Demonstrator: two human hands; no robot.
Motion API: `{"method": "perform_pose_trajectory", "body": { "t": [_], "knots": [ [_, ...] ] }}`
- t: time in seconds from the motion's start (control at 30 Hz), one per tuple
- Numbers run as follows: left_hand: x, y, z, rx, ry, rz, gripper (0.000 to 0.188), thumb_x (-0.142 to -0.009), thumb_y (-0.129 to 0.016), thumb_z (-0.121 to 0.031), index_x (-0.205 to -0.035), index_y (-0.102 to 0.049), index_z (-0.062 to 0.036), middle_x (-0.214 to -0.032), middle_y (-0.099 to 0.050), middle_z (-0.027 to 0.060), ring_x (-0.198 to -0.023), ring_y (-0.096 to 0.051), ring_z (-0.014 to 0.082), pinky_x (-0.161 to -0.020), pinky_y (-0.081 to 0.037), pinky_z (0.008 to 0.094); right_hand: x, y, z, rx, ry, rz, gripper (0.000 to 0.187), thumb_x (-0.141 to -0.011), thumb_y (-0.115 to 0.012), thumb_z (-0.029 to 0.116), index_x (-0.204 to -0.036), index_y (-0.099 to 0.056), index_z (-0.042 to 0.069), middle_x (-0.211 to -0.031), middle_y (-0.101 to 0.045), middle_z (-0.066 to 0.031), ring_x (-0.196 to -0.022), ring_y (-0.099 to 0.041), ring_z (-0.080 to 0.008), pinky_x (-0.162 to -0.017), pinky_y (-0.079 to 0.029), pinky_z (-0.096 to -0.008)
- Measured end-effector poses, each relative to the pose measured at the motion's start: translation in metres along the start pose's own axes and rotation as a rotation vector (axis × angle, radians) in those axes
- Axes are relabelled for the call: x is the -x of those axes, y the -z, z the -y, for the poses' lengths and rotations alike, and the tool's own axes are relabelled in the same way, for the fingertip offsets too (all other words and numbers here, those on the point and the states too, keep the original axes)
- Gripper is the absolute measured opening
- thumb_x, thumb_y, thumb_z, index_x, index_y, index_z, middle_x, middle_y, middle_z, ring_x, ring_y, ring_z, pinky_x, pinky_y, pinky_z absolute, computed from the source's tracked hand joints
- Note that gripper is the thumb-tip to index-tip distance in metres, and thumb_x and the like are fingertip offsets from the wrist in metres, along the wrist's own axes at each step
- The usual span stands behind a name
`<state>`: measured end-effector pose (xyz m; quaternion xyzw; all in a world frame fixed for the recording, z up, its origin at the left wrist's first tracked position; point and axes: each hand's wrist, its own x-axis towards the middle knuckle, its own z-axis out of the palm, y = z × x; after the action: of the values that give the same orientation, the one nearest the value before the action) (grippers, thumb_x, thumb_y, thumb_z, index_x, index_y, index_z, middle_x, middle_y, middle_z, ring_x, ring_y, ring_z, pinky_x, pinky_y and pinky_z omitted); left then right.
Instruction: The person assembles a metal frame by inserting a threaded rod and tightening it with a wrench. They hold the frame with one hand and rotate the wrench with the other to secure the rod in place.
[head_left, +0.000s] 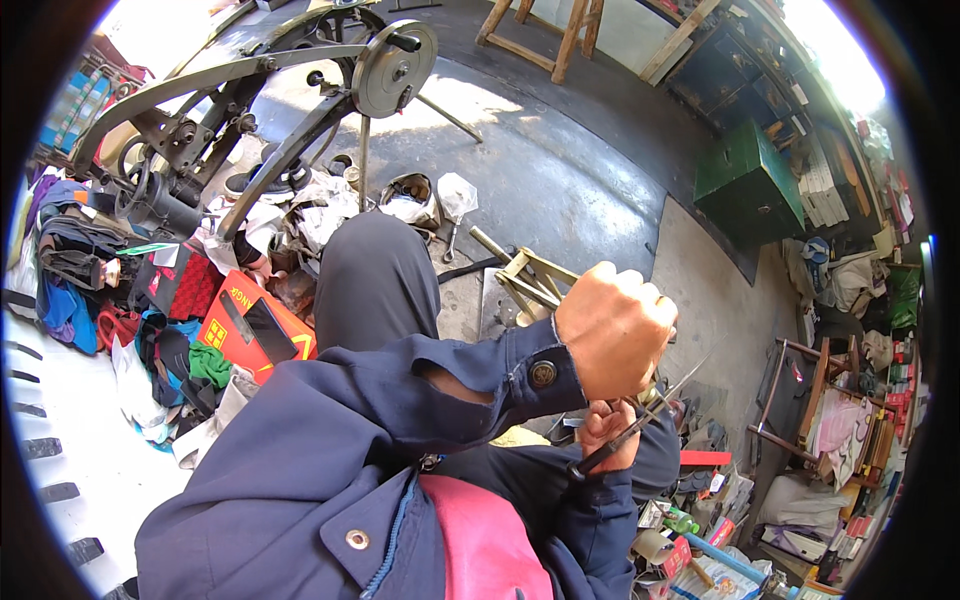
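Note:
My left arm crosses in front of my body to the right. My left hand (615,330) is closed in a fist with its back showing, and whatever its fingers hold is hidden. Just below it, my right hand (608,432) is curled closed, thumb uppermost. A slim pointed metal tool with a dark handle (610,453) slants across the right hand, its tip up and to the right. Brassy metal, mostly hidden, shows beside the fingers. Left of my left hand stands a yellowish metal frame with tubular legs (535,275).
A hand-cranked machine with a round wheel (395,70) stands at the far left. Below it lie piled cloth, shoes and an orange-red box (250,325). A green box (750,185) sits at the far right. Boxes and small goods (715,560) crowd the lower right.

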<state>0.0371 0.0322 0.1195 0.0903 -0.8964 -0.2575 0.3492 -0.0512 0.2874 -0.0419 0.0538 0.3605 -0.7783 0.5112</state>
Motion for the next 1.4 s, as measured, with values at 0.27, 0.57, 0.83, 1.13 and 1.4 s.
{"method": "perform_pose_trajectory", "body": {
  "t": [0.27, 0.57, 0.83, 1.13, 1.4],
  "knots": [
    [-0.002, 0.001, -0.001, -0.022, -0.015, 0.033, 0.014, -0.088, -0.074, -0.024, -0.086, -0.069, -0.0115, -0.078, -0.068, 0.0082, -0.076, -0.068, 0.0279, -0.069, -0.05, 0.0419, 0.088, -0.012, -0.042, -0.111, -0.182, -0.148, 0.088, -0.102, -0.042, 0.079, -0.138, -0.057, 0.0, -0.101, -0.07, -0.0246, -0.077, -0.067, -0.0318, -0.066, -0.056, -0.0416],
    [-0.008, 0.005, -0.005, -0.041, -0.041, 0.069, 0.016, -0.089, -0.075, -0.025, -0.084, -0.068, -0.0112, -0.077, -0.066, 0.0069, -0.075, -0.068, 0.0298, -0.068, -0.051, 0.043, 0.091, 0.0, -0.044, -0.194, -0.181, -0.069, 0.057, -0.113, -0.051, 0.044, -0.154, -0.048, 0.005, -0.089, -0.053, -0.0053, -0.061, -0.043, -0.0107, -0.052, -0.04, -0.0284],
    [-0.011, 0.011, -0.003, -0.06, -0.066, 0.135, 0.016, -0.088, -0.077, -0.024, -0.087, -0.069, -0.0107, -0.077, -0.066, 0.0066, -0.075, -0.068, 0.0302, -0.068, -0.052, 0.0428, -0.047, 0.017, 0.014, 0.065, 0.114, -0.204, 0.047, -0.111, -0.053, 0.04, -0.135, -0.063, 0.002, -0.105, -0.07, -0.0095, -0.086, -0.064, -0.0211, -0.071, -0.052, -0.0357],
    [-0.02, 0.03, 0.016, -0.106, -0.242, 0.255, 0.024, -0.089, -0.081, -0.03, -0.083, -0.069, -0.0101, -0.074, -0.068, 0.0092, -0.068, -0.069, 0.0309, -0.06, -0.052, 0.0399, -0.1, -0.056, 0.101, 0.166, 0.316, -0.09, 0.028, -0.108, -0.06, 0.019, -0.134, -0.055, 0.009, -0.096, -0.063, -0.0118, -0.07, -0.058, -0.0175, -0.056, -0.051, -0.0358],
    [-0.024, 0.048, 0.028, -0.137, -0.191, 0.215, 0.015, -0.09, -0.077, -0.019, -0.083, -0.07, -0.0076, -0.071, -0.067, 0.0105, -0.064, -0.068, 0.0316, -0.058, -0.051, 0.0394, -0.103, -0.092, 0.071, 0.242, 0.309, -0.151, 0.032, -0.109, -0.061, 0.02, -0.138, -0.053, 0.01, -0.101, -0.066, -0.0112, -0.079, -0.063, -0.0164, -0.066, -0.054, -0.0339]
  ]
}}
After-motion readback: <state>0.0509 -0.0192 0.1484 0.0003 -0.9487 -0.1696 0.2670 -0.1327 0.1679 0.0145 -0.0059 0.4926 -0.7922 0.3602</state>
